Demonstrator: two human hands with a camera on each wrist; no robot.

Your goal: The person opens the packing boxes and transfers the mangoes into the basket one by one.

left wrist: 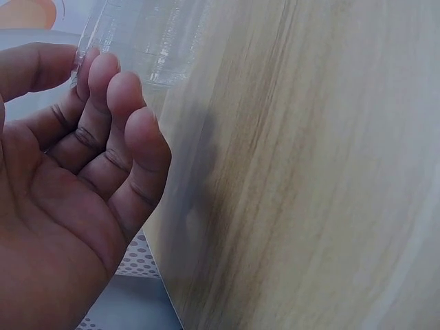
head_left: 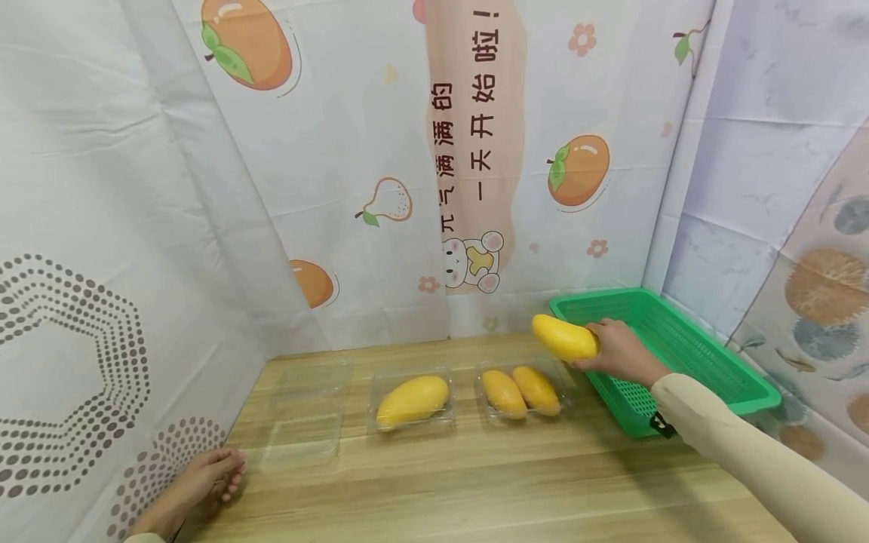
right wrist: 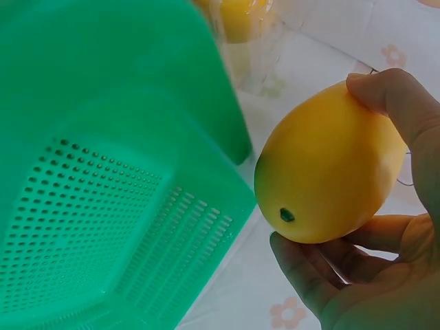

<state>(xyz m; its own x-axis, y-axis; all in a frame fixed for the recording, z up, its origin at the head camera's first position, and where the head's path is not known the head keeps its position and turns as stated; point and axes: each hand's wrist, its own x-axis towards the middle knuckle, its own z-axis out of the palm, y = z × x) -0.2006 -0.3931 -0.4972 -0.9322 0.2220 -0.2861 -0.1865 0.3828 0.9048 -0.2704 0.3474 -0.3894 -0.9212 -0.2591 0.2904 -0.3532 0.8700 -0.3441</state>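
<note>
My right hand (head_left: 621,351) holds a yellow mango (head_left: 565,338) in the air beside the green basket; in the right wrist view thumb and fingers are spread around the mango (right wrist: 326,168), its dark stem end showing. At the left, my left hand (head_left: 207,483) has bent fingers at the near-left edge of an open clear plastic box (head_left: 302,445). In the left wrist view, thumb and forefinger pinch the edge of that clear box (left wrist: 155,41). A second clear box holds one mango (head_left: 413,401). Another box, further right, holds two smaller mangoes (head_left: 504,394).
The green perforated basket (head_left: 740,377) stands at the right of the wooden table (head_left: 434,490), against the side wall. A printed cloth wall (head_left: 326,151) closes off the back, and patterned cloth (head_left: 88,188) hangs on the left.
</note>
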